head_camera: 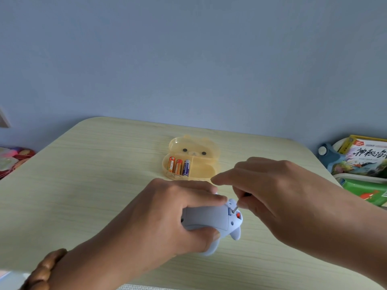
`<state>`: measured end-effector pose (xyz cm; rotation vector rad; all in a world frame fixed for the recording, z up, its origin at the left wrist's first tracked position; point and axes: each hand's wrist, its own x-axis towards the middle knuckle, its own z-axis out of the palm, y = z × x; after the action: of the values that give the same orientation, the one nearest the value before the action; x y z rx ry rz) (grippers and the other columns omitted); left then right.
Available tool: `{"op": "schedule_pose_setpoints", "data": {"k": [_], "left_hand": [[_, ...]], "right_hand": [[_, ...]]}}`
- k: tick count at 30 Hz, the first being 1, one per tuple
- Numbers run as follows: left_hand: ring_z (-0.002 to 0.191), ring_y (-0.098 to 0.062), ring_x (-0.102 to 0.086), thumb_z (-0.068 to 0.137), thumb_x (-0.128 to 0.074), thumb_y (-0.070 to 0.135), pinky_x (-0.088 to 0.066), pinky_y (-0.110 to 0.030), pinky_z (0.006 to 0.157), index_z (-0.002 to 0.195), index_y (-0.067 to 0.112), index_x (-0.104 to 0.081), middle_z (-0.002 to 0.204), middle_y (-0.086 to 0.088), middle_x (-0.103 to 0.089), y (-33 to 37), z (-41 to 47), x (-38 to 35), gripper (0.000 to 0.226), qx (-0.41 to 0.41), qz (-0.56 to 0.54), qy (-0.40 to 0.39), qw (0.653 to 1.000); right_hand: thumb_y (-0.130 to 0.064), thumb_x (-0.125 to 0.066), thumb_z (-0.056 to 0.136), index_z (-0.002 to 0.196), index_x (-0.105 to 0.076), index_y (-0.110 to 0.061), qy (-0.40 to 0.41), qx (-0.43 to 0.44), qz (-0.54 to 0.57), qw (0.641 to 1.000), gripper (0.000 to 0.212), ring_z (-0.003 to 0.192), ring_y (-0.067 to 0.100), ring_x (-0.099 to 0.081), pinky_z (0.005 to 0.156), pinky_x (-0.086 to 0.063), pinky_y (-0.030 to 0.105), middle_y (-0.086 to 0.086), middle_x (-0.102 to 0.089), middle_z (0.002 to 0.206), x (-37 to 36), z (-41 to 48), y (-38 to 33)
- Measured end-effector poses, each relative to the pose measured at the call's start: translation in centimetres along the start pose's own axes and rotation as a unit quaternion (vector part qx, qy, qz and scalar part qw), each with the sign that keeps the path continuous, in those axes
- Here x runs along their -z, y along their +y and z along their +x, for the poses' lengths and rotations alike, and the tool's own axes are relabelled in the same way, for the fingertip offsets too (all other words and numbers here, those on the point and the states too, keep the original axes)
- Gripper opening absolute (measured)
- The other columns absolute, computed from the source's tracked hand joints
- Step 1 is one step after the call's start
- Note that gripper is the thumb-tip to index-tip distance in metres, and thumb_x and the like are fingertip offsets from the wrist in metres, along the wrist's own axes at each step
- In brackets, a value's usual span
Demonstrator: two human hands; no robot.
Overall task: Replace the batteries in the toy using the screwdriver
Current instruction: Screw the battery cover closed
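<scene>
On table [83, 185] | left hand [173, 214] grips toy [211, 220] | right hand [270, 189] pinches screwdriver [240, 203], tip on toy

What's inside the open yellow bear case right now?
The bear case holds three batteries standing side by side in its left compartment: two orange, one blue. The right compartment looks empty, though the right hand covers its near corner.

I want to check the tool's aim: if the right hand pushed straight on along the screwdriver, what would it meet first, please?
Most likely the blue toy: the screwdriver in the right hand already points down into its underside.
</scene>
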<state>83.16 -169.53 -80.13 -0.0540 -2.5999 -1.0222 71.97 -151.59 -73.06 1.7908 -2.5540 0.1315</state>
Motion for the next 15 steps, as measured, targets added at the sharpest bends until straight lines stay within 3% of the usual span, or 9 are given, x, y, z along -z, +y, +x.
{"op": "schedule_pose_setpoints", "data": {"k": [3,9,13,15], "left_hand": [[0.109,0.015,-0.061,0.068,-0.078,0.043,-0.05,-0.011,0.084,0.114,0.065,-0.058,0.12,0.048,-0.058,-0.08,-0.06,0.0,0.055,0.001,-0.006,-0.005,1.0],[0.108,0.007,-0.065,0.069,-0.076,0.043,-0.053,-0.019,0.083,0.114,0.058,-0.063,0.118,0.044,-0.061,-0.17,-0.07,0.06,0.049,0.005,-0.002,-0.012,1.0],[0.11,0.004,-0.064,0.071,-0.08,0.038,-0.052,-0.022,0.083,0.114,0.061,-0.058,0.118,0.046,-0.059,-0.05,-0.14,0.23,0.053,0.0,-0.002,-0.005,1.0],[0.11,0.007,-0.063,0.071,-0.082,0.038,-0.051,-0.02,0.084,0.113,0.063,-0.056,0.119,0.046,-0.058,-0.14,-0.2,0.3,0.055,0.002,-0.005,-0.004,1.0]], "right_hand": [[0.008,-0.074,0.069,0.116,-0.057,-0.042,0.027,0.036,-0.024,0.999,0.071,0.076,0.002,-0.046,0.052,-0.05,0.028,-0.021,-0.05,0.08,-0.6,0.19,0.04],[0.008,-0.077,0.064,0.117,-0.058,-0.041,0.051,0.052,-0.045,0.996,0.075,0.078,0.011,-0.053,0.05,-0.051,0.035,-0.019,-0.054,0.082,-1.04,0.14,0.43],[-0.001,-0.078,0.076,0.112,-0.067,-0.036,0.109,0.054,-0.024,0.992,0.051,0.077,0.011,-0.056,0.053,-0.053,0.036,-0.019,-0.06,0.08,-0.67,-0.25,0.54],[-0.01,-0.079,0.079,0.104,-0.073,-0.035,0.178,0.011,0.03,0.983,0.036,0.076,0.0,-0.059,0.062,-0.053,0.025,-0.021,-0.064,0.078,-0.59,-0.59,0.92]]}}
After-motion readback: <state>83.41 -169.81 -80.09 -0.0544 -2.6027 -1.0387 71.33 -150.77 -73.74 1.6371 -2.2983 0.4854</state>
